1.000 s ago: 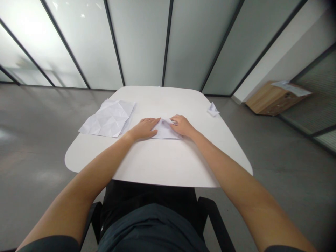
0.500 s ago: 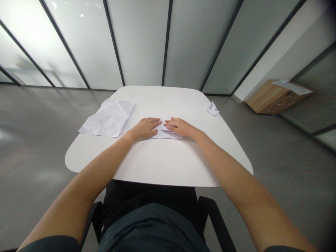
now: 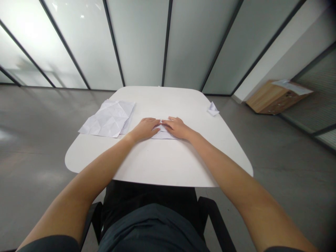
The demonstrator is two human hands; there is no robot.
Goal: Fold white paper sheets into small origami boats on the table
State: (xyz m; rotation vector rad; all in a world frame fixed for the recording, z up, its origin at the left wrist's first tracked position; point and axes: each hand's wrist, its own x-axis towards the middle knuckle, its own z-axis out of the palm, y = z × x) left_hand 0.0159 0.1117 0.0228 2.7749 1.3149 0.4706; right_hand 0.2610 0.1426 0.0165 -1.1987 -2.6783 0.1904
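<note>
A folded sheet of white paper [image 3: 165,135] lies flat on the white table in front of me. My left hand [image 3: 146,128] rests on its left part, fingers stretched out and pointing right. From the other side my right hand [image 3: 178,127] lies on the paper's right part, its fingers extended toward the left. The fingertips of both hands come close together over a folded flap near the middle. Much of the paper is hidden beneath my hands.
Creased white sheets [image 3: 110,119] lie stacked at the table's left. A small folded paper piece [image 3: 212,109] sits near the right edge of the white table [image 3: 168,168]. A wooden cabinet [image 3: 275,99] stands on the floor to the right, and frosted glass panels [image 3: 139,42] rise behind.
My right hand has shifted slightly left over the paper, bringing its fingertips up to those of my left hand. My left hand has barely moved.
</note>
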